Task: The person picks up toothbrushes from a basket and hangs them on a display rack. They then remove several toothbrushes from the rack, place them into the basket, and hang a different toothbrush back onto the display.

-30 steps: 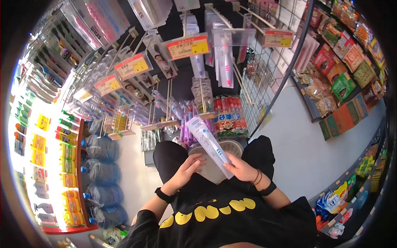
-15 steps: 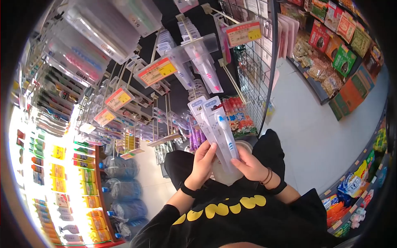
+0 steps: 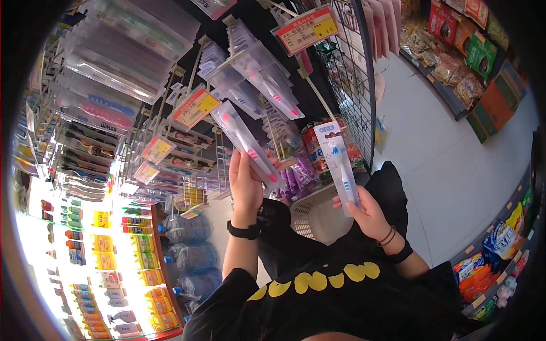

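Observation:
My left hand (image 3: 247, 177) is closed around a packaged toothbrush with pink markings (image 3: 243, 139), raised beside the display hooks and tilted to the left. In my right hand (image 3: 367, 213), lower and to the right, is a second packaged toothbrush, with blue markings (image 3: 339, 165), held near its bottom end, almost upright. Just beyond the pink one, more packaged toothbrushes (image 3: 270, 91) hang in a row behind a clear plastic holder. Below and between my hands, a pale perforated basket (image 3: 310, 213) stands between my knees.
Price tags (image 3: 307, 28) stick out from the hooks ahead. A wire grid panel (image 3: 350, 74) rises at the right of the rack. Large water bottles (image 3: 196, 256) and a bright drinks shelf (image 3: 108, 256) are at lower left. Snack shelves (image 3: 455, 68) line the right side.
The two toothbrush packs, held together before, are now apart. My left hand has moved up and left with the pink one; my right hand has shifted right with the blue one. The basket shows more.

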Action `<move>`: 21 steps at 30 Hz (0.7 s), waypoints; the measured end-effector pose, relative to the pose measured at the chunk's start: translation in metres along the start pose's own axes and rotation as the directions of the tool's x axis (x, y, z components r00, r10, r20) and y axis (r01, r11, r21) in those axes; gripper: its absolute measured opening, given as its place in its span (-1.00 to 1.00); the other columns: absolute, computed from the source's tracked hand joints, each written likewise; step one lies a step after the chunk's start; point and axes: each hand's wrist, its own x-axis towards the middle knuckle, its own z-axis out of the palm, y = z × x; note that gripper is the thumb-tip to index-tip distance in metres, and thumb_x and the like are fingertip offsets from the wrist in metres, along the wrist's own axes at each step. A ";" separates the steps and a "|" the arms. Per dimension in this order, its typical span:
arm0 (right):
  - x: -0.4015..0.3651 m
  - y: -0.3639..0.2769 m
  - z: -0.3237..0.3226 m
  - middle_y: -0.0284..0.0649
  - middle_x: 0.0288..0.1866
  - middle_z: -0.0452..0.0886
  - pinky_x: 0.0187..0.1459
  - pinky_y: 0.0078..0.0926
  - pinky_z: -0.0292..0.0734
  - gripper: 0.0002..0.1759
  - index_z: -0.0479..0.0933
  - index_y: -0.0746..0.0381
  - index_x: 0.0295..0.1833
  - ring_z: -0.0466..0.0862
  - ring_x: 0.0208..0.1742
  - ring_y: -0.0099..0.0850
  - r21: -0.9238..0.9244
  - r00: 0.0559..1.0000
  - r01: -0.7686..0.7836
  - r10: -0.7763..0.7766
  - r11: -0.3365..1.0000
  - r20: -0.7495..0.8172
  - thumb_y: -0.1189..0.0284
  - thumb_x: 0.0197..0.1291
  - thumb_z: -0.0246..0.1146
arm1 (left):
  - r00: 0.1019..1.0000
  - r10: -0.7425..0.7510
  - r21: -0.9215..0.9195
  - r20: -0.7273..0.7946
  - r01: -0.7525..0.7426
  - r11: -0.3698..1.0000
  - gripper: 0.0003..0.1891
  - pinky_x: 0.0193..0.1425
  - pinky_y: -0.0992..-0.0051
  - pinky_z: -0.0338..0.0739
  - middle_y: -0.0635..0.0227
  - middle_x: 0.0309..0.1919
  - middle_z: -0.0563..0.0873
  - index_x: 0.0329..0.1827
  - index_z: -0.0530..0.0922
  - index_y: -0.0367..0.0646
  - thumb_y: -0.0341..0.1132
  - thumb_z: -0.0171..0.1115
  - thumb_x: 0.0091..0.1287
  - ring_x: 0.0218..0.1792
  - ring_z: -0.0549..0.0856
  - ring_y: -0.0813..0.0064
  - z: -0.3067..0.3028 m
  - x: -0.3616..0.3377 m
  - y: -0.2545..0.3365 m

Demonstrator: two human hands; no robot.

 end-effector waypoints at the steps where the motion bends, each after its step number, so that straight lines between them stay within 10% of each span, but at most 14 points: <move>1: 0.000 0.001 0.000 -0.15 0.03 0.53 0.09 -0.43 0.43 -0.67 0.28 0.35 0.18 0.58 0.01 -0.42 0.011 1.000 0.001 -0.001 1.000 -0.004 0.48 0.36 0.00 | 1.000 0.021 -0.003 -0.001 -0.021 1.000 -0.73 -0.16 0.35 0.66 0.15 -0.24 0.63 0.00 0.36 -0.23 -0.21 -0.17 0.51 -0.28 0.71 0.33 -0.001 0.004 0.002; 21: 0.000 0.004 0.014 -0.15 0.02 0.54 0.09 -0.45 0.44 -0.68 0.28 0.36 0.18 0.59 -0.01 -0.44 -0.016 1.000 -0.009 0.009 1.000 0.008 0.49 0.36 0.00 | 0.993 0.117 0.037 -0.020 -0.116 0.993 -0.67 -0.22 0.38 0.66 0.13 -0.25 0.65 -0.04 0.43 -0.33 -0.19 -0.15 0.50 -0.33 0.71 0.37 -0.025 0.022 0.016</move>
